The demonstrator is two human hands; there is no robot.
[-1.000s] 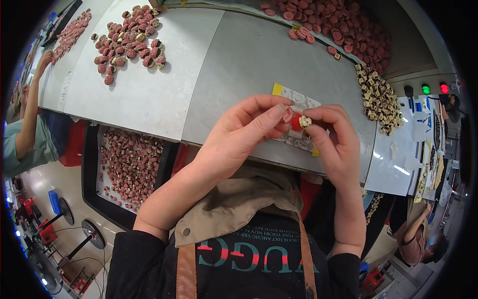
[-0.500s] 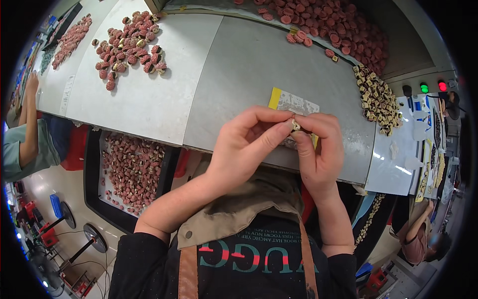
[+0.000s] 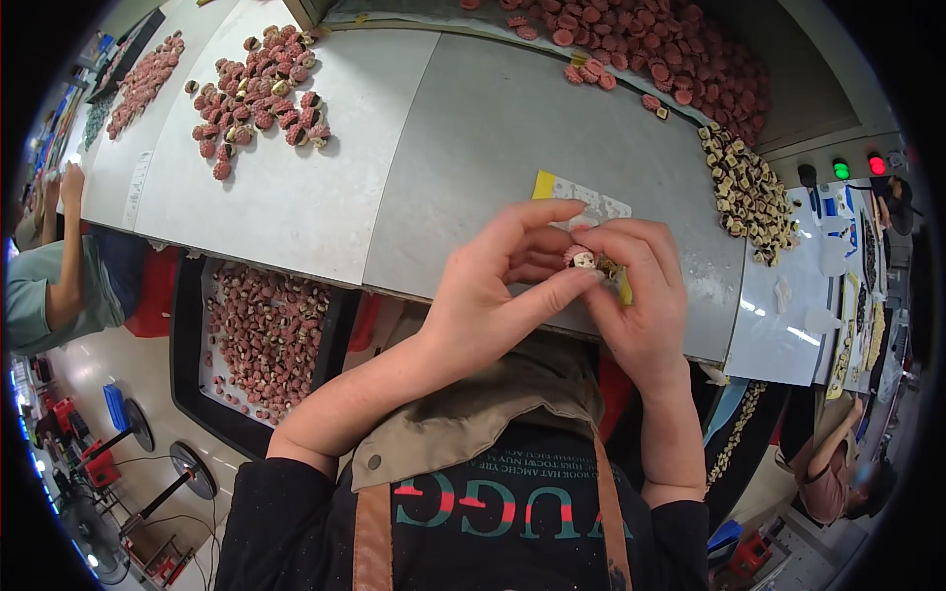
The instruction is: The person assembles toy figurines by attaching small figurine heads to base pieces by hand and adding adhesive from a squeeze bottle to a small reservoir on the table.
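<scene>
Above the near part of the table, my left hand (image 3: 498, 286) and my right hand (image 3: 645, 300) meet around a small pink ridged piece (image 3: 577, 257) with a cream face. My left thumb presses under it, while the left index finger stretches out above. The right thumb and fingers close in from the other side, with a dark-and-yellowish bit (image 3: 608, 269) showing beside them. Fingers partly hide what each hand grips. Behind my hands lies a white card (image 3: 591, 195) with a yellow edge.
Pink ridged caps (image 3: 680, 64) heap at the back right, near a pile of dark-and-cream cubes (image 3: 744, 192). Pink-and-dark pieces (image 3: 261, 89) lie at left. Below the table edge, a black tray (image 3: 184, 345) holds many more. A co-worker's arm (image 3: 69, 246) is at far left, another person (image 3: 828, 473) at right.
My fingers have shifted and spread: the left index finger has lifted, and the pink side of the piece now shows between the hands. The far-left co-worker's arms have moved.
</scene>
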